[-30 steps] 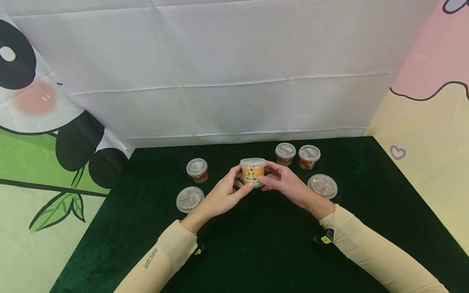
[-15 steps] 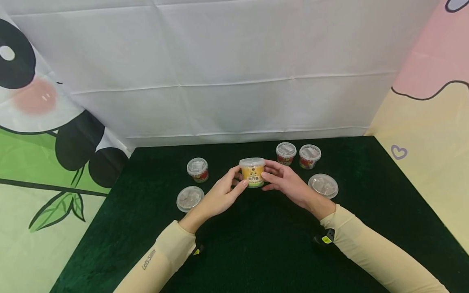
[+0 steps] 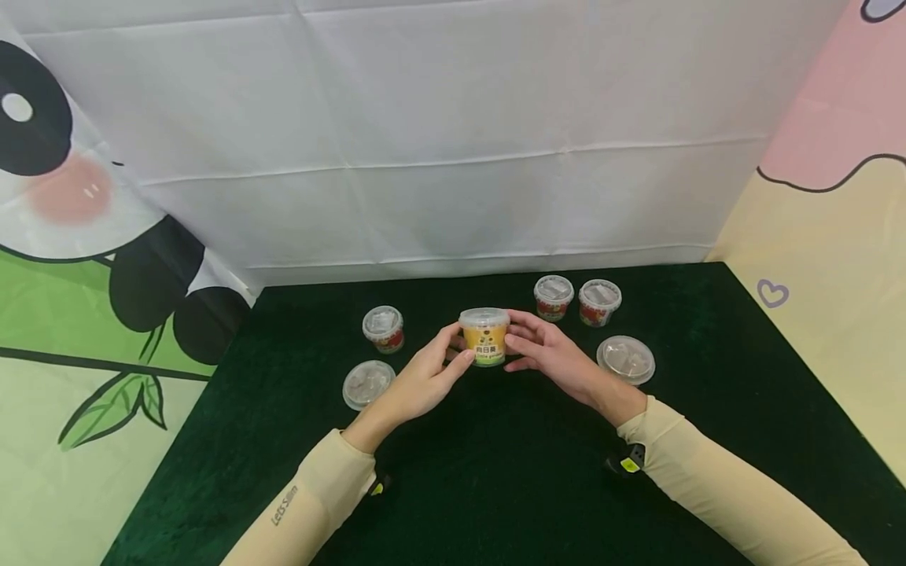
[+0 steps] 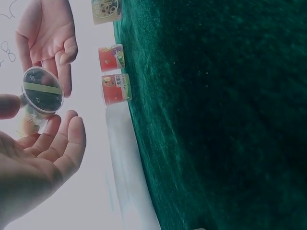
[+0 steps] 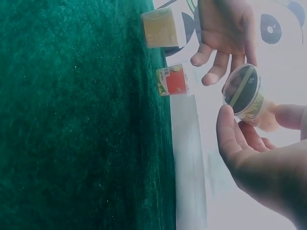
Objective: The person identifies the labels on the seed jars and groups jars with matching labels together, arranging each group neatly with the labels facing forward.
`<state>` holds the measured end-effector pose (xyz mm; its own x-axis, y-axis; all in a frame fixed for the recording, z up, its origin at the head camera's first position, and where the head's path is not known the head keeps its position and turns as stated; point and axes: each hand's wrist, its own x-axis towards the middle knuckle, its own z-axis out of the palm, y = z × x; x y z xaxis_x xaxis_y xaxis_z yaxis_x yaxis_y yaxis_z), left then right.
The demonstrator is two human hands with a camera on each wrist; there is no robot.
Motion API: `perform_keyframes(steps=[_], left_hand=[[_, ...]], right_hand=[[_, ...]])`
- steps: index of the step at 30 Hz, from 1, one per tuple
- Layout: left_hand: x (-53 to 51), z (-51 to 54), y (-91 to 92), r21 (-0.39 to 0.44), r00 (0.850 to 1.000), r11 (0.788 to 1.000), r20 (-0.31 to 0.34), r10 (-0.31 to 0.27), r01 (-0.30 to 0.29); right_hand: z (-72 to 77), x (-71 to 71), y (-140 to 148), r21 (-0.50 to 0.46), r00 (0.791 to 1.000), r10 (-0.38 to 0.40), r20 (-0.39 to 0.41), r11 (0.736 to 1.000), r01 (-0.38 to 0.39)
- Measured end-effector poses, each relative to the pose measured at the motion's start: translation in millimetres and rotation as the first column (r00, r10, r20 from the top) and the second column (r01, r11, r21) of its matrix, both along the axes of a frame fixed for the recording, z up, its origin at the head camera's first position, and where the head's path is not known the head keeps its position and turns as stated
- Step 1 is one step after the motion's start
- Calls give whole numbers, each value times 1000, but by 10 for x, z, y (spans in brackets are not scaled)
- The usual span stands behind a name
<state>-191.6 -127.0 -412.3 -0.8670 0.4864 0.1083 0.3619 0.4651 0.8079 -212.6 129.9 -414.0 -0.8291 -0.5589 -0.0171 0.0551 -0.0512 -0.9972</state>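
A small plastic cup (image 3: 485, 339) with a yellow label and a clear lid is held upright between both hands, raised off the table; its dark base shows in both wrist views. My left hand (image 3: 425, 379) pinches its left side, thumb at the lower front and fingers behind. From the right, my right hand (image 3: 555, 358) holds it with the thumb at the label's edge and fingers toward the back. In the left wrist view the cup's base (image 4: 43, 90) faces the camera, and the right wrist view shows the base (image 5: 242, 90) too.
Left of the hands are a red-labelled cup (image 3: 383, 328) and a wider lidded tub (image 3: 368, 384). On the right are two red-labelled cups (image 3: 554, 299) and another wide tub (image 3: 626, 360). Dark green cloth (image 3: 495, 487) covers the table; a white sheet (image 3: 439, 157) hangs behind.
The yellow-labelled cup has shifted slightly left and is tipped a little differently. My right thumb has moved from the label's front to its right edge.
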Motion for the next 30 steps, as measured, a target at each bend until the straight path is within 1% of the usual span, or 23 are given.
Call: perform_keyframes(steps=[4, 9, 17, 21, 28, 30], left_hand=[[-1, 5, 5, 0, 1000, 1000, -3, 2, -2], [-3, -28, -10, -3, 1000, 1000, -17, 1, -1], [14, -38, -69, -12, 999, 999, -35, 30, -30], [20, -33, -82, -11, 999, 1000, -39, 27, -28], [32, -37, -93, -5, 1000, 1000, -23, 19, -19], [33, -38, -96, -6, 999, 1000, -27, 17, -17]], right_hand=[[14, 7, -4, 7, 1000, 3, -10, 1000, -3], [6, 20, -36, 28, 1000, 0, -28, 1000, 0], [12, 8, -107, 30, 998, 20, -64, 999, -19], [21, 10, -120, 32, 997, 18, -74, 999, -16], [-1, 11, -132, 47, 997, 11, -76, 999, -7], [4, 15, -137, 57, 997, 6, -81, 998, -1]])
